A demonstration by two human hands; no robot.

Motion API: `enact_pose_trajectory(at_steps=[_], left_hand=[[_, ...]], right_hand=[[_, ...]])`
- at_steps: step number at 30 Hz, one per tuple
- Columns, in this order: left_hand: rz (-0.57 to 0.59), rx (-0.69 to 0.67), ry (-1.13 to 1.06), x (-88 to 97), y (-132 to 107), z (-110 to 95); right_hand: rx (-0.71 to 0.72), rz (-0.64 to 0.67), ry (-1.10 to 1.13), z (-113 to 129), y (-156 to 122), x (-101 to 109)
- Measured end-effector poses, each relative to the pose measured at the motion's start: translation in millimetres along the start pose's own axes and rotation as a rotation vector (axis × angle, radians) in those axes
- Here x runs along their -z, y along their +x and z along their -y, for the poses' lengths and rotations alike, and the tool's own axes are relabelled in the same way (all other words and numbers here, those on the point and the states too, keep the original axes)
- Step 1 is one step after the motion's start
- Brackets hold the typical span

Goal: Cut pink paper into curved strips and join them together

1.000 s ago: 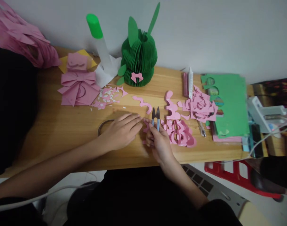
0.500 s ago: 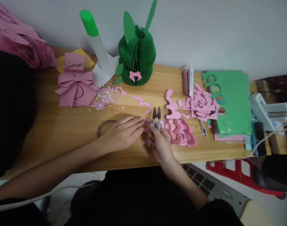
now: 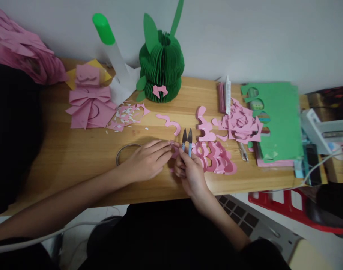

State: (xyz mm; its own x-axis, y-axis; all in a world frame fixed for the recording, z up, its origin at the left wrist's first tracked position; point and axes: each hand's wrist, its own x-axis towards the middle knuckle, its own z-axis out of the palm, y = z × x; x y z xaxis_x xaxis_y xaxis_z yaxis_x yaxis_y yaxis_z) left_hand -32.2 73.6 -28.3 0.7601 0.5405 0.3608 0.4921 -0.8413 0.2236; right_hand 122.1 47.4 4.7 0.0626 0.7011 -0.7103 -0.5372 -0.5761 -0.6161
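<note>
My right hand (image 3: 191,170) is closed around blue-handled thread snips (image 3: 187,140), whose two dark blades point away from me and stand apart. My left hand (image 3: 150,159) has its fingers pressed together on a small pink paper piece (image 3: 175,150), mostly hidden between the two hands. Right beside the right hand lies a row of overlapping wavy pink paper cutouts (image 3: 216,157). Just beyond the snips rest a loose curvy pink strip (image 3: 169,123) and another wavy pink cutout (image 3: 204,124). A dark ring-shaped band (image 3: 122,150) is partly covered by the left hand.
At the back stands a green pleated paper figure (image 3: 161,63) beside a green-capped bottle (image 3: 104,29). Pink folded bows (image 3: 89,97) and scraps (image 3: 129,114) lie left; a pink scrap heap (image 3: 239,122), tubes (image 3: 227,93) and green sheets (image 3: 284,123) lie right.
The view has shifted very slightly. Both hands hold almost the same pose, with the snips still upright in the right one.
</note>
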Motion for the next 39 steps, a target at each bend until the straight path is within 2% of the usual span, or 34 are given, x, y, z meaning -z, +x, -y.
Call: enact_pose_trajectory(at_steps=[17,30,34,36,39], left_hand=[[-0.029,-0.010,0.023,0.1,0,0],[0.032,-0.008,0.140,-1.2,1,-8],[0.055,0.060,0.013,-0.4,1,-6],[0.062,0.146,-0.148,3.3,1,-4],[0.004,0.328,-0.451,14.6,4,-3]], right_hand=[[0.012,-0.043,-0.036,-3,3,3],[0.087,-0.037,-0.084,-7,2,6],[0.060,-0.044,-0.098,-7,3,5],[0.081,-0.060,-0.081,-7,2,6],[0.122,-0.036,-0.071,-2,-2,7]])
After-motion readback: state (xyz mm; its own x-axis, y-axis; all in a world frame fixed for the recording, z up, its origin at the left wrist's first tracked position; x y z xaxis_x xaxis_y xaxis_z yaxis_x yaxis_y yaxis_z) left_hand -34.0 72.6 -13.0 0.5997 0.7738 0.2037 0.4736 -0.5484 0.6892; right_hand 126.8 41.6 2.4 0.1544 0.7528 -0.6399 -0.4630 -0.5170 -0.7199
